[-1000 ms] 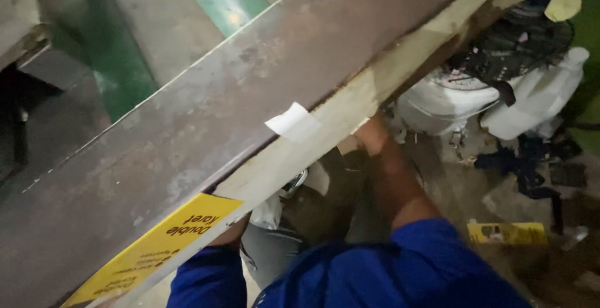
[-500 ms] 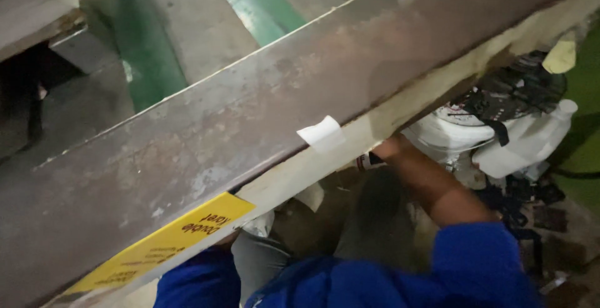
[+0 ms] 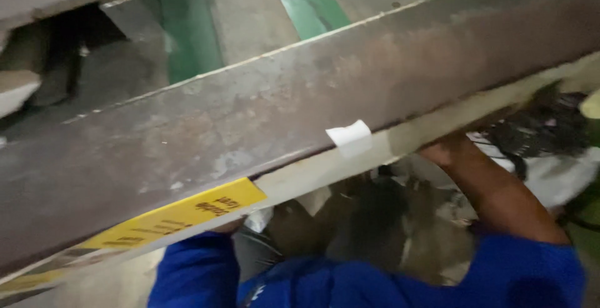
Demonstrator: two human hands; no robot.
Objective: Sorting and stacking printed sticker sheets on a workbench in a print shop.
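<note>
Compared with half a second earlier, our view had swung slightly left and closer: the rusty steel tabletop (image 3: 262, 114) filled more of the picture, its white paper tag (image 3: 350, 138) had slid to the right of centre, and the yellow warning label (image 3: 181, 217) lay lower and larger along the near edge. The white machine housing (image 3: 556, 177) with its black parts had drifted to the far right edge, mostly cut off.

Our right hand (image 3: 440, 152) was reaching up under the pale underside strip (image 3: 437, 134) of the tabletop, at the right of the tag, the bare forearm running down to a blue sleeve (image 3: 525, 277). The fingers were tucked behind the edge, so we could not tell whether that grip was apart or closed on anything. Our left hand (image 3: 228, 225) showed only as a sliver just under the yellow label, above the other blue sleeve (image 3: 187, 273); its grip was hidden as well.

The tabletop itself ran diagonally from near left to far right, brown and grey with worn, mottled patches and a thin pale line along its far edge. Beyond it lay a grey floor with green painted stripes (image 3: 306, 2). Below it, between our arms, the things were dark and blurred.
</note>
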